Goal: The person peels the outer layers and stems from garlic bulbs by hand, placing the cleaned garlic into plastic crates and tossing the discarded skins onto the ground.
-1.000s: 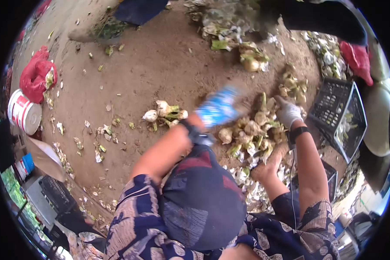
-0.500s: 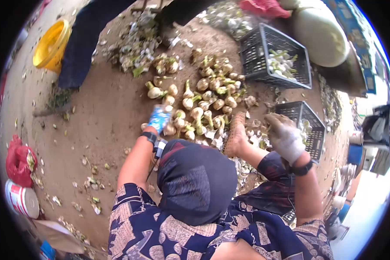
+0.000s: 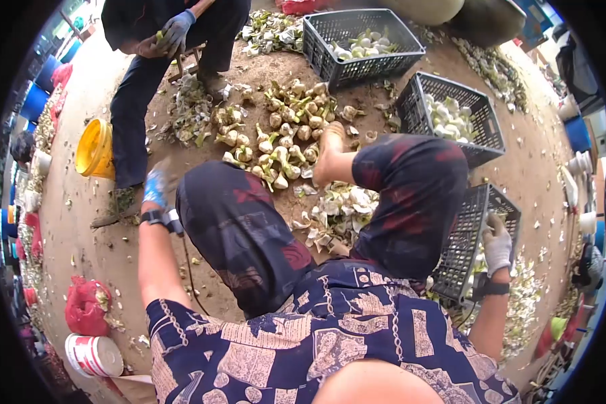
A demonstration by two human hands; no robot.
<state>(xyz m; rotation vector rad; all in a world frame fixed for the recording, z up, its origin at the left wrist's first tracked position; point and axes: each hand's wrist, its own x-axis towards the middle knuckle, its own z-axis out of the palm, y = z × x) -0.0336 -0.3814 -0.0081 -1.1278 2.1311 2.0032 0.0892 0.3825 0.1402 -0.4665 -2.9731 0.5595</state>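
My left hand [image 3: 156, 188], in a blue patterned glove, is off to the left beyond my knee, above bare ground. Its fingers are smeared by motion, and no object shows in it. My right hand [image 3: 497, 245], in a pale glove, is at the far rim of a dark plastic crate [image 3: 456, 250] beside my right leg, fingers curled over the edge. That crate looks tilted and has white pieces low inside it. In front of my feet lies a heap of pale bulbs with short green stems [image 3: 286, 138], like onions or garlic.
Two more dark crates, a nearer one [image 3: 421, 128] and a farther one [image 3: 323, 57], hold white bulbs. Peeled skins [image 3: 343, 212] lie between my legs. A co-worker's gloved hand [image 3: 177, 31] holds a bulb. A yellow bucket [image 3: 95, 149], red net bag [image 3: 87, 306] and white bucket [image 3: 95, 355] stand left.
My view has tilted up and my body leans back. The left hand has left the bulb heap and swung left. The right hand has come back to the crate beside my leg.
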